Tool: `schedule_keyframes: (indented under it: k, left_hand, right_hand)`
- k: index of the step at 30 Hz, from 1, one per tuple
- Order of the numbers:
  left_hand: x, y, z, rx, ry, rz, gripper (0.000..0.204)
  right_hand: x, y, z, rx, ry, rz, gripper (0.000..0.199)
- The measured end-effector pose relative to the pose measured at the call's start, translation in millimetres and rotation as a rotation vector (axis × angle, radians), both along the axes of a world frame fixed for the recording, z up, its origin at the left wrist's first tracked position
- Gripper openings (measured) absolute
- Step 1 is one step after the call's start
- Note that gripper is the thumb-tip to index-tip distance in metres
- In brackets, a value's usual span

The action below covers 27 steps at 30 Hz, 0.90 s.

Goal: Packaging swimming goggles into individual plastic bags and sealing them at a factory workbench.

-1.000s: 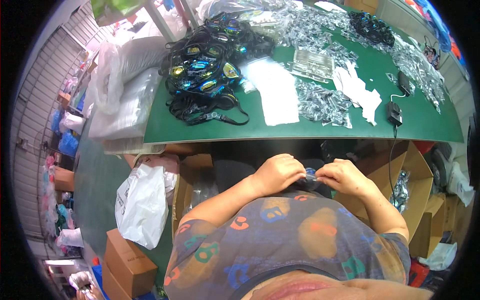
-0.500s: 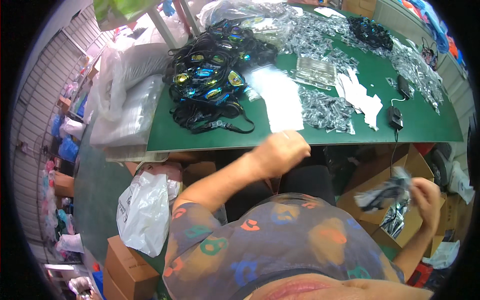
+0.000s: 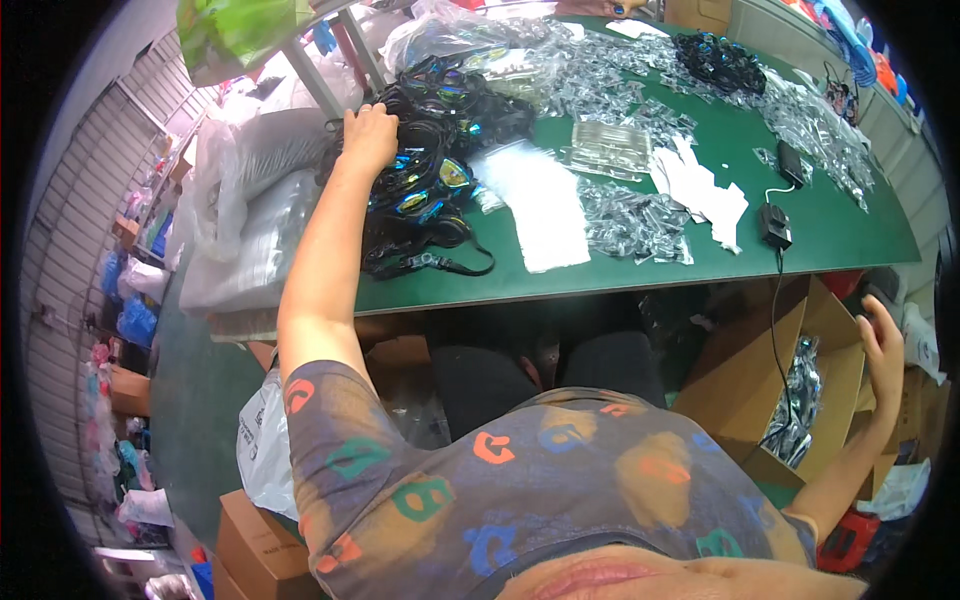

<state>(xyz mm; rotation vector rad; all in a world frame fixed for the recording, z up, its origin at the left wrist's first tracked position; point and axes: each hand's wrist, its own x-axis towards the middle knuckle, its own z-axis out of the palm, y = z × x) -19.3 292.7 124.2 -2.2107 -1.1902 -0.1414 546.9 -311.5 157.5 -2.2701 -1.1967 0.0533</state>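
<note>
At the far left of the table lies a heap of black swimming goggles [image 3: 425, 200] with mirrored blue and yellow lenses. My left hand [image 3: 370, 138] rests on the heap's left side, its fingers curled down round goggles; the fingertips are hidden. My right hand [image 3: 882, 345] is raised beside the right wall of an open carton [image 3: 735, 385], fingers apart and nothing in them. Inside that carton are goggles in clear bags [image 3: 797, 410]. A stack of white sheets or flat bags [image 3: 545, 220] lies right of the heap, near the table's front edge.
The green table [image 3: 440, 292] also bears many small clear packets [image 3: 635, 220], a clear plastic case [image 3: 608, 150], white paper strips [image 3: 705, 190] and a black adapter [image 3: 775, 225], its cable hanging into the carton. Plastic-wrapped bundles [image 3: 250, 235] stand at left. Another person's hand shows at the far edge.
My left hand has moved from the table's front edge far left onto the goggles. My right hand has let go of a bagged pair of goggles and moved up and right.
</note>
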Motion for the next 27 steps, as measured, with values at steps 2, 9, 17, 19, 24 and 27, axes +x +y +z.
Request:
schedule_keyframes:
  k: [2, 9, 17, 19, 24, 27]
  left_hand:
    - [-8, -10, 7, 0.029, 0.078, -0.031, 0.021]
    - [-54, -84, 44, 0.18, -0.343, -0.353, 0.019]
    - [4, -273, 73, 0.318, -0.504, -0.63, 0.029]
    - [15, -289, 35, 0.126, -0.586, -0.617, 0.024]
    - [31, -330, -89, -0.941, -1.087, -0.247, 0.026]
    - [20, -356, -171, -1.495, -1.515, -0.093, 0.022]
  right_hand:
    - [-31, 41, -5, 0.007, -0.081, 0.133, 0.038]
    - [-128, 146, 10, -0.006, -0.196, 0.736, 0.037]
    - [-259, 257, -50, 0.516, 0.049, 1.003, 0.091]
    - [-297, 273, -72, 0.547, 0.231, 1.063, 0.082]
    - [-299, 270, -113, -0.03, 0.346, 1.359, 0.021]
    - [-259, 290, -95, -0.477, -0.214, 1.478, 0.02]
